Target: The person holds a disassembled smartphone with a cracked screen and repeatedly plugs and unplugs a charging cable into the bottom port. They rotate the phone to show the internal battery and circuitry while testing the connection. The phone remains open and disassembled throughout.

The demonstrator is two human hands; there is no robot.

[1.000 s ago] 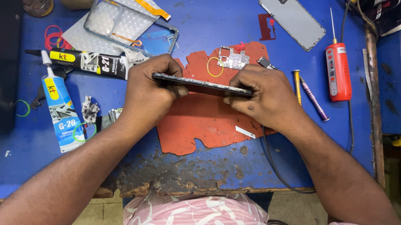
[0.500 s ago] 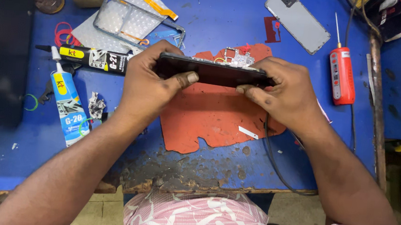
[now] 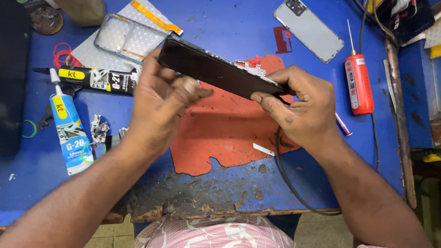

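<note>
Head view: black phone (image 3: pixel 219 72) pinched between both hands' fingers (image 3: pixel 194 88).

two glue tubes (one black (image 3: pixel 99 79), one white (image 3: pixel 68 134)), one red screwdriver (image 3: pixel 359 84)

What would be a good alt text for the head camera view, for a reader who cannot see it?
Two bare hands, left hand and right hand, hold a dark phone tilted above a torn red mat on a worn blue table. Two glue tubes and a clear phone case lie to the left, a red screwdriver and a grey back cover to the right.
</note>
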